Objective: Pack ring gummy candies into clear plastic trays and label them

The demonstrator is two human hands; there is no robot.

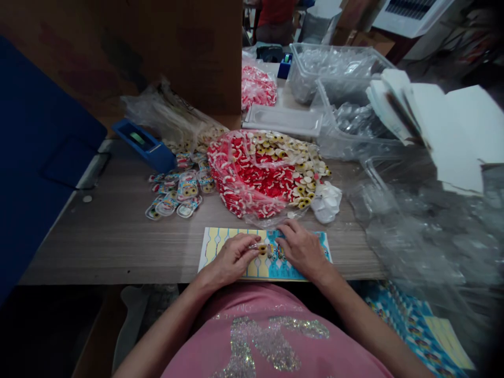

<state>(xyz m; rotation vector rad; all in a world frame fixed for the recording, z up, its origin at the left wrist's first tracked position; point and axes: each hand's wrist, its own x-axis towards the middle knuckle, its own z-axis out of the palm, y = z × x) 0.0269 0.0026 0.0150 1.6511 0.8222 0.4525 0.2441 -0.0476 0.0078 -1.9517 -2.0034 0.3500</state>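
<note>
A sheet of stickers [212, 241] lies at the table's front edge, its left part bare yellow backing and its right part blue printed stickers [275, 270]. My left hand [234, 255] pinches a small clear plastic case [262, 249] with yellow-and-black eye pieces showing in it, held just above the sheet. My right hand [303, 249] rests over the blue stickers, fingers curled down at the sheet; what its fingertips grip is hidden. Behind the hands sits an open plastic bag [255, 178] full of red-and-white and yellow eye pieces. Several stickered cases [188, 186] are piled to its left.
A blue tape dispenser [145, 147] stands at the left before a cardboard box [157, 52]. A crumpled white wad [327, 202] touches the bag's right side. Clear bins [334, 65] and transparent plastic packaging [417, 226] fill the right. More sticker sheets [413, 325] lie below, right.
</note>
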